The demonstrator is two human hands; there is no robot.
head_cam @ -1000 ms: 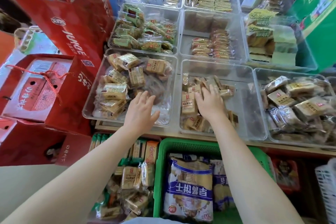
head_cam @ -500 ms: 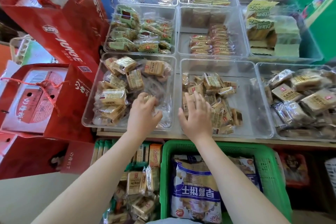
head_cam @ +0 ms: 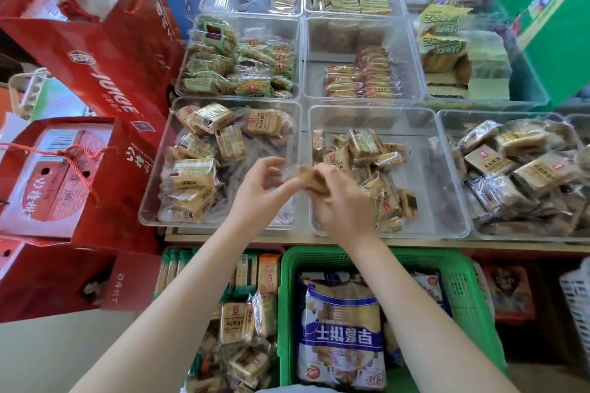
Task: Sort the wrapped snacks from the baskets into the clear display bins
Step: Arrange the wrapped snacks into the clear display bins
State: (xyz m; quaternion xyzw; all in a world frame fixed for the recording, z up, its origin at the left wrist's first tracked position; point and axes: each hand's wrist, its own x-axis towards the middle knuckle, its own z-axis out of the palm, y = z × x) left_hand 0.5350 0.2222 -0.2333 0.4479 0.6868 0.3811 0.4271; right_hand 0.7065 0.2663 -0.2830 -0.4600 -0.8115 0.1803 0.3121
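Both hands meet over the wall between the two nearest clear bins. My left hand [head_cam: 260,188] and my right hand [head_cam: 341,198] together pinch one tan wrapped snack [head_cam: 308,177] in a clear wrapper. The left clear bin [head_cam: 153,217] holds large tan snack packs. Small tan wrapped snacks lie in the middle clear bin [head_cam: 447,201]. Below the shelf edge, a green basket [head_cam: 466,290] carries a big blue-and-white snack bag [head_cam: 341,332]. To its left lies a pile of loose wrapped snacks [head_cam: 239,338].
More clear bins with green, orange and yellow packs fill the back rows. A right clear bin [head_cam: 447,120] holds brown-labelled packs. Red gift boxes [head_cam: 105,67] stack on the left, a green carton [head_cam: 549,19] at back right, a white basket [head_cam: 578,300] at the right edge.
Both hands have lifted out of their separate bins and come together over the dividing walls. They now hold one wrapped snack between them, where earlier they lay flat on the piles.
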